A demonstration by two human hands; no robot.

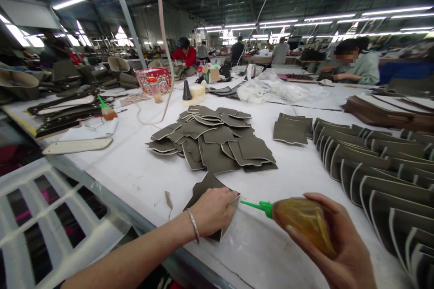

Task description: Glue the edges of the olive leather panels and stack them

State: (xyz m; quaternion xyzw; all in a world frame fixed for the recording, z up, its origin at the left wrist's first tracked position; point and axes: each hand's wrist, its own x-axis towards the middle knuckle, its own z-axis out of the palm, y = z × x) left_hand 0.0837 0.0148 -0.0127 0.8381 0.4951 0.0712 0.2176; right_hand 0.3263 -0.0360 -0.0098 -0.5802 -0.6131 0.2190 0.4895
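My left hand (213, 210) presses down on a dark olive leather piece (205, 186) lying on the white table (135, 167), fingers curled over its right edge. A silver bracelet circles that wrist. My right hand (335, 244) grips an amber glue bottle (301, 219) with a green nozzle (255, 206). The nozzle tip points left at the piece's edge, just beside my left fingers.
A loose heap of similar olive pieces (213, 142) lies beyond my hands. Overlapping rows of pieces (373, 162) fill the right side, with a small stack (291, 131) between. A white plastic crate (50, 221) sits at lower left. Other people work at far tables.
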